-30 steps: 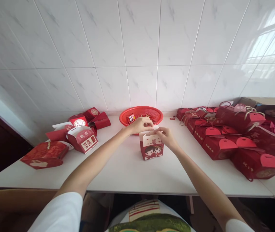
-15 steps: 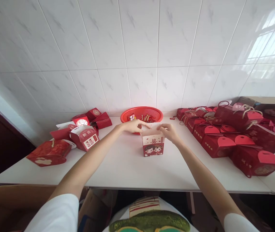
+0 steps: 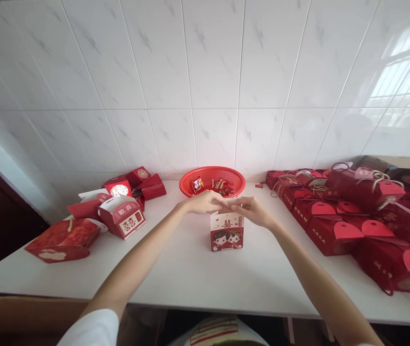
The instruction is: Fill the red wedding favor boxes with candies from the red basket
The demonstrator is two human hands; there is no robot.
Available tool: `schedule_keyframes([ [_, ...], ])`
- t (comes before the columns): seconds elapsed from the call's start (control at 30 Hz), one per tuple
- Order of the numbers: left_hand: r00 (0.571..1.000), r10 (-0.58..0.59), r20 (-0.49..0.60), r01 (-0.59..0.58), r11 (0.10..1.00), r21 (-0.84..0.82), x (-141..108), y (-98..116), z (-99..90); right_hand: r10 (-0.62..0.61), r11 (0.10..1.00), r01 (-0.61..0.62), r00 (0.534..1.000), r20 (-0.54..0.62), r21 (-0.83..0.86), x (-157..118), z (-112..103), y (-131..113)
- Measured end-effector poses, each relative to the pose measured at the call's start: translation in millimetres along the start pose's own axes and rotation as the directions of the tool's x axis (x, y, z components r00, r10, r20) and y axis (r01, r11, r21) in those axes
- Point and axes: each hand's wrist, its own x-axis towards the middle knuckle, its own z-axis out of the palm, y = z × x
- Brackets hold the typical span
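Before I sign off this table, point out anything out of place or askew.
A small red item lies alone near the wall, between the red basket and the right-hand boxes, so it looks stray. The left-hand boxes sit jumbled at odd angles. The cartoon-printed box stands upright; no spill shows.

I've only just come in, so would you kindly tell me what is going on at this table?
A person has their left hand and right hand together at the top of a red-and-white box, which stands upright on the white table. The fingers partly hide its top, so their exact grip is unclear. Behind it is a red basket holding wrapped packets. More red boxes sit to the left and right.
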Motion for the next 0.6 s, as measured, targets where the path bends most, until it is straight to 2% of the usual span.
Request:
schedule_keyframes([
  [0.13, 0.996, 0.09, 0.025, -0.088, 0.992, -0.089, 2, -3, -3.9, -0.011, 0.995, 0.01, 1.0, 0.013, 0.097, 12, -10, 2],
  [0.23, 0.989, 0.144, 0.027, -0.135, 0.968, -0.212, 1, -6, -10.9, 0.023, 0.994, -0.015, 0.997, -0.075, 0.107, 24, -24, 3],
  [0.33, 0.987, 0.156, -0.038, -0.159, 0.929, -0.333, 1, -15, -20.1, 0.048, 0.994, -0.027, 0.979, -0.197, 0.106, 38, -36, 12],
  [0.47, 0.986, 0.035, -0.164, -0.091, 0.933, -0.347, 5, -43, -34.4, 0.061, 0.997, -0.039, 0.942, -0.33, 0.072, 55, -41, 36],
  [0.6, 0.974, -0.112, -0.196, 0.075, 0.979, -0.19, 14, -79, -48.5, 0.033, 0.999, -0.035, 0.926, -0.376, 0.003, 73, -32, 61],
])
